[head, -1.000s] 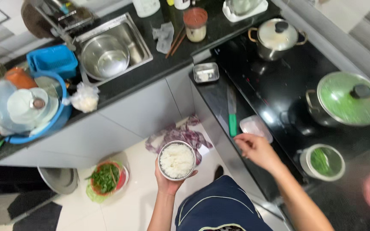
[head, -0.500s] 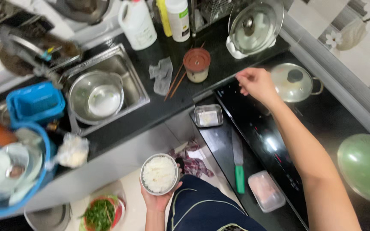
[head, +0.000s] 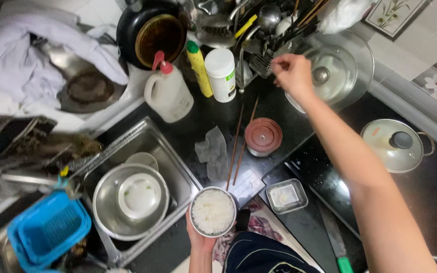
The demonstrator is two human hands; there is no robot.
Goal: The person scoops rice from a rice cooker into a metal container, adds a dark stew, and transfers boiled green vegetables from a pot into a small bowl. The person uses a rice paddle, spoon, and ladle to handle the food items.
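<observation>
On the counter point(head: 198, 121), two chopsticks point(head: 238, 146), one rice bowl point(head: 212, 211) held.

Chopsticks point(head: 238, 144) lying mid-counter beside brown lid point(head: 263, 136); steel bowl point(head: 130, 199) sitting in sink point(head: 178, 164); blue basket point(head: 49, 230) resting at counter's near-left corner.

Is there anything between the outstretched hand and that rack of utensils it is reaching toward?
Nothing visible does. The right hand is already at the edge of the utensil rack, fingers beside the spoons. The glass lid lies just to its side, not in its path. The left hand holds the bowl of rice.
</observation>
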